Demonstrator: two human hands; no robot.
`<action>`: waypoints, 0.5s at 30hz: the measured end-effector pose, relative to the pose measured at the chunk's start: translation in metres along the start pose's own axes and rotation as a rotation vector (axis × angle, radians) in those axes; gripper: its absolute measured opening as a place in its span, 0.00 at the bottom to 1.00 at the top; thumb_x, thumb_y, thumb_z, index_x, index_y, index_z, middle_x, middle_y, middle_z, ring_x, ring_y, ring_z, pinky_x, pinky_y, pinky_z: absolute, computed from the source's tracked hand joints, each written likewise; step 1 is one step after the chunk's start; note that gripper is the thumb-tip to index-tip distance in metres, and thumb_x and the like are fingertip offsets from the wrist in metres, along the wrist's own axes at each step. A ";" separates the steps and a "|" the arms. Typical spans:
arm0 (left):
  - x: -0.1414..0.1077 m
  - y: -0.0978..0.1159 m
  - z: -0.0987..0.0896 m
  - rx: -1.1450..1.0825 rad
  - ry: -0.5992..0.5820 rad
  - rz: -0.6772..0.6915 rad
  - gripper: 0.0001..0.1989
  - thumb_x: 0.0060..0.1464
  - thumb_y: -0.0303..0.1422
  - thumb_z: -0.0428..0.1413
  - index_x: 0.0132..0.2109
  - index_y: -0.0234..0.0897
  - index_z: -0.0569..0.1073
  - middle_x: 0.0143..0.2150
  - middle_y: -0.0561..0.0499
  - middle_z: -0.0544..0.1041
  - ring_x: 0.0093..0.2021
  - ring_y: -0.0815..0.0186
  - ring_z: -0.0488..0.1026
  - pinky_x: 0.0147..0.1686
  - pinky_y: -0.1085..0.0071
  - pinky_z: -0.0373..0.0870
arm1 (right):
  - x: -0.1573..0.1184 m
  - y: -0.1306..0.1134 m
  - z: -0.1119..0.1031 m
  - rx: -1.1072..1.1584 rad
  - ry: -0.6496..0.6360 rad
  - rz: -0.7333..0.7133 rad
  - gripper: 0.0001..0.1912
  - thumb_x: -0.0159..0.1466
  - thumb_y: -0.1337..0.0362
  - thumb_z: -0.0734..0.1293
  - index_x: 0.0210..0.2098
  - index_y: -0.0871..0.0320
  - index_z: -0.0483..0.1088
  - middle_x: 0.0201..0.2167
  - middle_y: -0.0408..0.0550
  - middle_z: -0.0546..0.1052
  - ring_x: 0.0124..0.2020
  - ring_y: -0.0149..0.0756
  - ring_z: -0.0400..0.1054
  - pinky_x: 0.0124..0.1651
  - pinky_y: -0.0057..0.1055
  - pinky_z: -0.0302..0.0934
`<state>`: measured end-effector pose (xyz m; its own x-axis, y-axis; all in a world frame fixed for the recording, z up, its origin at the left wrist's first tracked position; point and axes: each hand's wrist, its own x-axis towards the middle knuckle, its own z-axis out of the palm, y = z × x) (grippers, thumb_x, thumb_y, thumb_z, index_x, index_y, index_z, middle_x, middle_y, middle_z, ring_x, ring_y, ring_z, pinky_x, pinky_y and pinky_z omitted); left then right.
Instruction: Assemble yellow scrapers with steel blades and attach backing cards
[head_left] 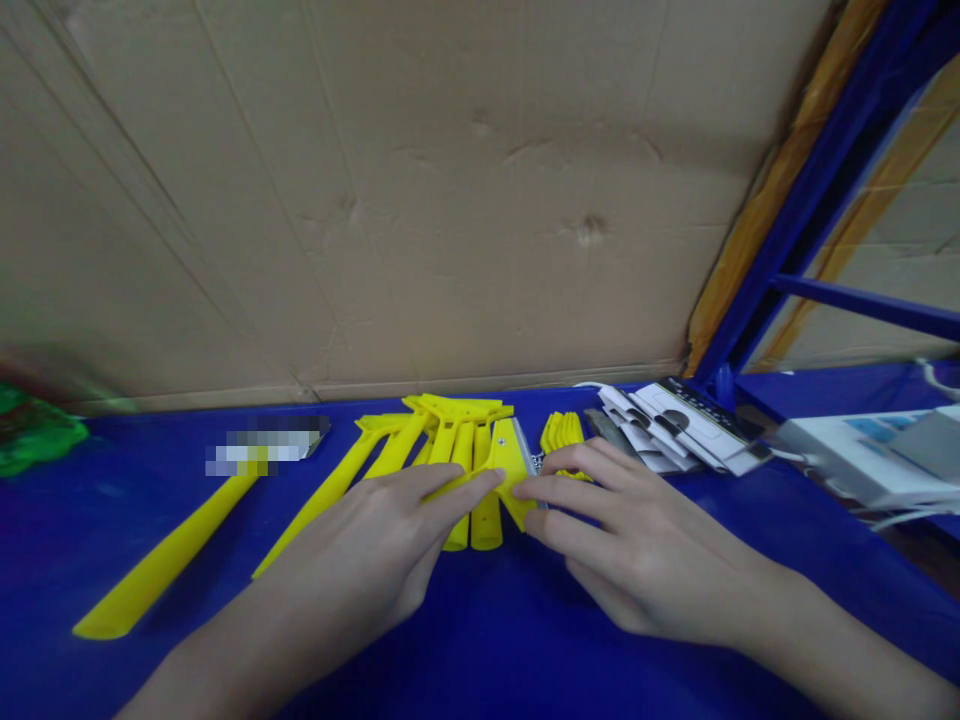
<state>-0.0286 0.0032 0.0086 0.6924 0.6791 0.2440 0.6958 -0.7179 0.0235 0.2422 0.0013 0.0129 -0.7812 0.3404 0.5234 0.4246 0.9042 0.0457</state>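
Between my two hands is a yellow scraper (511, 462) with a metal blade along its right side and a small screw in its head. My left hand (390, 530) is closed round its handle, most of which the fingers hide. Fingertips of my right hand (615, 530) press on the lower right part of its head. Behind my left hand lies a bunch of yellow handles (405, 440). Small yellow parts (561, 432) sit just beyond my right fingers.
A yellow scraper (172, 555) with a blade lies at the left. White-and-black cards (675, 425) are stacked at the right, near a white device (862, 460). Cardboard (450, 200) stands behind the blue table (487, 640). A blue frame (795, 220) rises at the right.
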 end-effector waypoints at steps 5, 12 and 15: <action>-0.001 0.001 0.000 0.020 0.010 -0.017 0.33 0.64 0.18 0.44 0.70 0.48 0.67 0.59 0.45 0.81 0.52 0.55 0.82 0.53 0.55 0.82 | 0.001 0.000 0.000 0.009 0.019 0.005 0.13 0.71 0.74 0.63 0.44 0.65 0.80 0.50 0.55 0.84 0.50 0.48 0.70 0.52 0.45 0.68; -0.003 -0.001 0.000 0.011 -0.007 -0.019 0.32 0.64 0.18 0.45 0.70 0.48 0.68 0.61 0.45 0.81 0.53 0.55 0.82 0.53 0.55 0.82 | 0.000 0.000 0.001 0.001 0.034 0.005 0.13 0.71 0.75 0.62 0.44 0.64 0.80 0.51 0.54 0.84 0.50 0.48 0.70 0.52 0.45 0.68; -0.003 -0.001 0.001 0.009 -0.004 -0.003 0.32 0.65 0.18 0.45 0.70 0.47 0.67 0.61 0.44 0.81 0.53 0.55 0.82 0.53 0.56 0.82 | 0.000 0.000 0.000 0.008 0.020 0.002 0.15 0.71 0.75 0.62 0.47 0.64 0.80 0.55 0.53 0.82 0.52 0.48 0.70 0.54 0.45 0.68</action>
<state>-0.0315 0.0018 0.0071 0.6912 0.6817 0.2398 0.6995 -0.7145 0.0152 0.2421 0.0013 0.0128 -0.7711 0.3368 0.5403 0.4221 0.9057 0.0379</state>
